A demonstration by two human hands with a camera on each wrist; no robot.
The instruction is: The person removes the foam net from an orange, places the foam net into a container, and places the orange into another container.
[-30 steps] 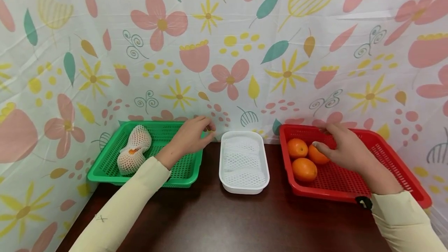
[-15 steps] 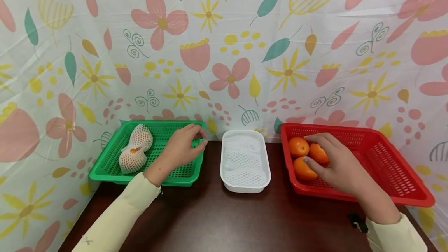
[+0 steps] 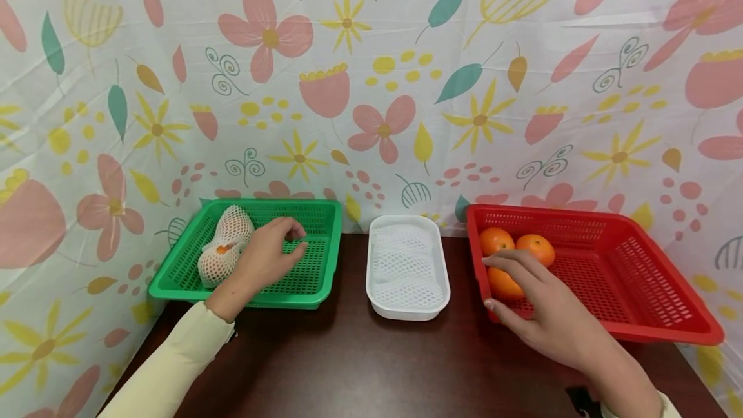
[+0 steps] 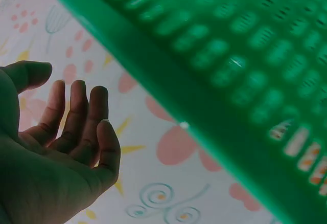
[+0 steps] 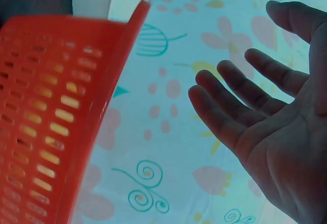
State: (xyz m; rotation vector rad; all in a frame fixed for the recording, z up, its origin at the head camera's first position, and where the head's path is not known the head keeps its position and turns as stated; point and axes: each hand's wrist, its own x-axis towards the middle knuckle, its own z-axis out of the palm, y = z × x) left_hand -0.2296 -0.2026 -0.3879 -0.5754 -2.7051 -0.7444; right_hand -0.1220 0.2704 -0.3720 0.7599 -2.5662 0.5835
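Over the green basket (image 3: 325, 276) hangs my left hand (image 3: 261, 260), its fingers loosely bent around nothing. Two fruits in white foam netting (image 3: 234, 226) lie at that basket's left side, the nearer one partly behind the hand; a bit of orange shows between them. My right hand (image 3: 548, 311) hovers above the front left of the red basket (image 3: 691, 315), fingers loose and holding nothing. Three oranges (image 3: 536, 250) sit in this basket's left end, one partly covered by the fingers. Both wrist views show the left palm (image 4: 66, 157) and the right palm (image 5: 286, 157) bare.
Between the baskets stands a white tray (image 3: 408, 311) with white foam netting (image 3: 403, 263) in it. All three containers rest on a dark brown table (image 3: 371, 366). A flower-patterned cloth (image 3: 371, 37) hangs right behind them.
My left hand has drawn back left and down across the green basket. My right hand has moved toward the red basket's front edge, uncovering the rear right orange. The fruits have stayed in place.
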